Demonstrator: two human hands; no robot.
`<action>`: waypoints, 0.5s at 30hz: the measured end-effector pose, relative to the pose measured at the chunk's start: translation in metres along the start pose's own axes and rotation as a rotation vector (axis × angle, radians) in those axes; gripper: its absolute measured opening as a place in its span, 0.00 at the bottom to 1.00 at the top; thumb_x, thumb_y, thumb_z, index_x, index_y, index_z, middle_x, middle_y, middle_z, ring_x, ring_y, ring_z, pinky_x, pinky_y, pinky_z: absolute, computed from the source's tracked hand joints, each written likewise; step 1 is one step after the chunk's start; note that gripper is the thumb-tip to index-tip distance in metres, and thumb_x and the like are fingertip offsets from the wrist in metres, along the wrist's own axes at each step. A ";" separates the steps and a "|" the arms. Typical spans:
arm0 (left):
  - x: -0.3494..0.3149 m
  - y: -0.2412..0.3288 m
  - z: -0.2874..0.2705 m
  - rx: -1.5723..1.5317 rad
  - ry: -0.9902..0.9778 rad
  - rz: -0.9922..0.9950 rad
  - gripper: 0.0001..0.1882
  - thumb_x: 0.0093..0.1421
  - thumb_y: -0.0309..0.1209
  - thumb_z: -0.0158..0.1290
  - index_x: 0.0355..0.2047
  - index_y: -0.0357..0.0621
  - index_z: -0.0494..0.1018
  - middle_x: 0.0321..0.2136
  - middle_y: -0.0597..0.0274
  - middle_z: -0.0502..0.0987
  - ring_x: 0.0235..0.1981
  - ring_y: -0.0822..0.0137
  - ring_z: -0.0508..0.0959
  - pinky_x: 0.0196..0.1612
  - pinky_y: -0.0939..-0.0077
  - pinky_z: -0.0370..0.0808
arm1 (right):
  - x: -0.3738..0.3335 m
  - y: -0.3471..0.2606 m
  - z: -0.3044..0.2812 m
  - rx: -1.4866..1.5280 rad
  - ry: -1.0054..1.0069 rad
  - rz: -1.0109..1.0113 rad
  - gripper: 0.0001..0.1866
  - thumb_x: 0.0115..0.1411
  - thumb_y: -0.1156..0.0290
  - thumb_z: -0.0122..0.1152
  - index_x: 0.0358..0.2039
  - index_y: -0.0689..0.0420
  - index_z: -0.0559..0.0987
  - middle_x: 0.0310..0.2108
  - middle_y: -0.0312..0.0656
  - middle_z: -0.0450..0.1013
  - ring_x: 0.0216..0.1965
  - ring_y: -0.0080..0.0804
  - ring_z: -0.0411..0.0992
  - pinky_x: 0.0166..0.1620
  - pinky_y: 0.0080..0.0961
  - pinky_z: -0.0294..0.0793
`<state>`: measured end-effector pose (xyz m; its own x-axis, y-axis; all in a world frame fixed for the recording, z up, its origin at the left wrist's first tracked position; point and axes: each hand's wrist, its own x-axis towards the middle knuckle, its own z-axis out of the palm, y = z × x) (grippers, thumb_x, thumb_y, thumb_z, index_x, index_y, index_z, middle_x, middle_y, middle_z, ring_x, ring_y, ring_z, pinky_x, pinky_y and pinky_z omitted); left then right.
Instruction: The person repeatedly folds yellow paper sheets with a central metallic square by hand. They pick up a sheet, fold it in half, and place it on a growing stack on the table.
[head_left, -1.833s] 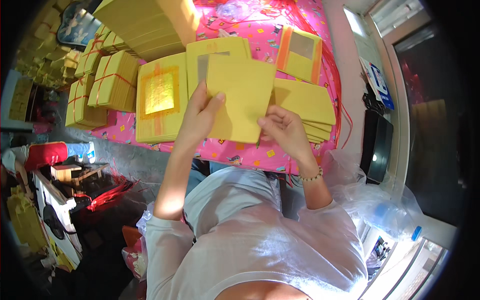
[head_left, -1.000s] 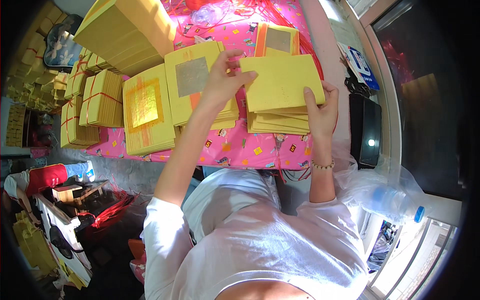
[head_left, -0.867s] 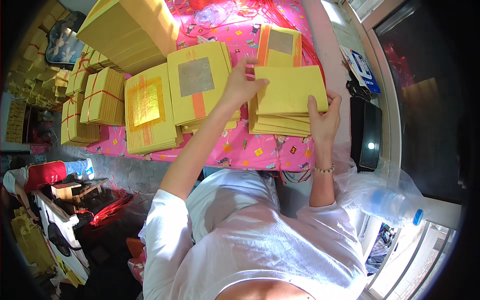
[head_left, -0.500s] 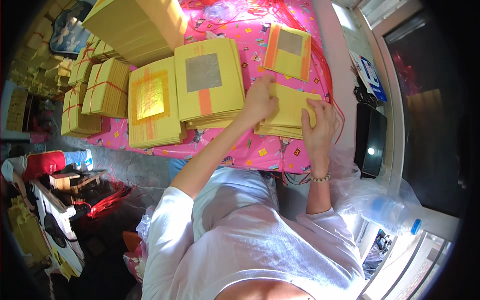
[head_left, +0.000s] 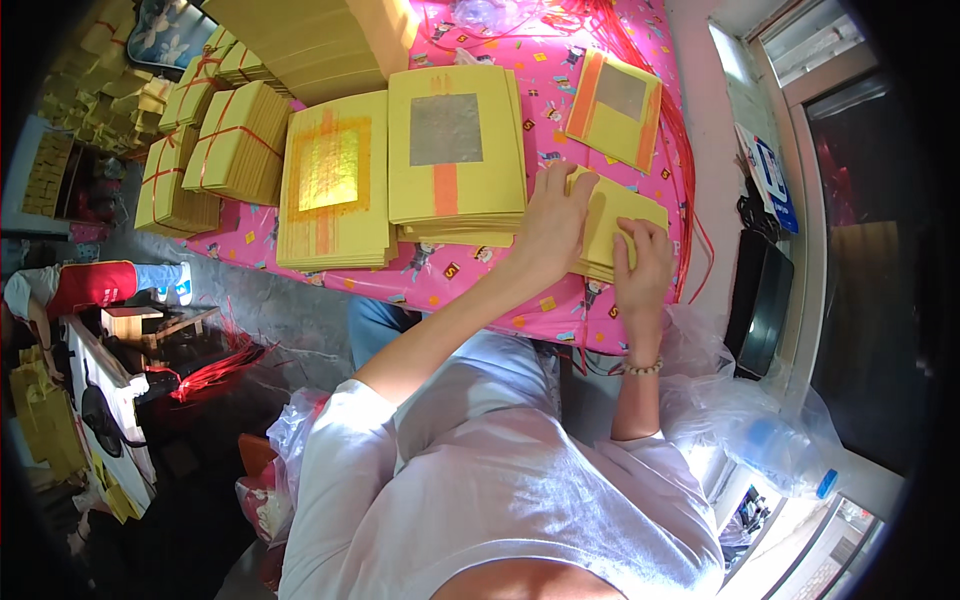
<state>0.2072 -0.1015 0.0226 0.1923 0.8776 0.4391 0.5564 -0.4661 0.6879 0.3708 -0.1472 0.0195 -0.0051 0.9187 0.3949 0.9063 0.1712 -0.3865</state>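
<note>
A small stack of plain yellow paper sheets [head_left: 625, 215] lies near the front edge of the pink table. Over its left side reaches my left hand [head_left: 553, 228], fingers stretched out and a little apart. My right hand [head_left: 645, 268] touches the right part of the same stack, thumb apart from its loosely bent fingers. Just beyond sits a smaller pile of yellow paper [head_left: 612, 108] with orange bands and a silver-grey square. Left of my left hand stands a thick stack with a silver square [head_left: 450, 128], beside another stack with a gold square [head_left: 330, 170].
Bundles of yellow paper tied with red string [head_left: 238, 140] stand at the table's left. Red strings [head_left: 682, 150] run along the right side of the pink tablecloth [head_left: 470, 275]. A plastic bottle [head_left: 785, 458] lies by the window. Another person [head_left: 90, 295] bends over at far left.
The view has shifted, so the table's things appear farther right. My left hand's fingers have spread from a more closed pose and reach over the stack. My right hand stays on its right part.
</note>
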 end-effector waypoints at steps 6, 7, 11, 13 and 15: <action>-0.011 -0.011 -0.066 -0.045 -0.047 -0.050 0.16 0.54 0.21 0.54 0.44 0.42 0.71 0.40 0.51 0.73 0.45 0.48 0.71 0.47 0.59 0.70 | 0.027 -0.005 -0.014 0.001 -0.050 0.006 0.08 0.59 0.69 0.57 0.39 0.54 0.79 0.36 0.39 0.74 0.42 0.40 0.71 0.47 0.37 0.63; -0.015 -0.018 -0.076 -0.023 -0.046 -0.065 0.16 0.54 0.22 0.55 0.44 0.43 0.72 0.39 0.52 0.73 0.44 0.48 0.72 0.47 0.59 0.70 | 0.030 -0.008 -0.015 0.001 -0.045 -0.007 0.08 0.59 0.69 0.57 0.39 0.54 0.79 0.36 0.39 0.74 0.42 0.41 0.71 0.47 0.37 0.64; -0.030 -0.038 -0.115 0.086 -0.069 -0.150 0.17 0.51 0.24 0.58 0.43 0.44 0.73 0.38 0.54 0.74 0.42 0.50 0.72 0.47 0.60 0.70 | 0.040 -0.024 -0.024 0.041 -0.019 -0.077 0.08 0.58 0.70 0.59 0.38 0.54 0.79 0.35 0.39 0.74 0.42 0.40 0.71 0.48 0.36 0.64; -0.035 -0.046 -0.128 0.157 -0.077 -0.167 0.19 0.50 0.24 0.59 0.44 0.44 0.73 0.39 0.54 0.74 0.42 0.50 0.71 0.48 0.61 0.70 | 0.045 -0.035 -0.024 0.087 -0.007 -0.141 0.08 0.57 0.70 0.60 0.38 0.54 0.79 0.36 0.39 0.74 0.43 0.40 0.71 0.48 0.36 0.64; -0.041 -0.055 -0.137 0.235 -0.072 -0.152 0.21 0.48 0.25 0.61 0.44 0.44 0.73 0.39 0.54 0.74 0.43 0.51 0.71 0.48 0.61 0.70 | 0.052 -0.044 -0.019 0.143 -0.006 -0.224 0.09 0.56 0.71 0.62 0.37 0.54 0.79 0.36 0.39 0.74 0.43 0.39 0.71 0.49 0.36 0.64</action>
<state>0.0580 -0.1274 0.0460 0.1448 0.9449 0.2935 0.7533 -0.2976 0.5865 0.3384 -0.1142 0.0729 -0.2017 0.8541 0.4794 0.8135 0.4187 -0.4036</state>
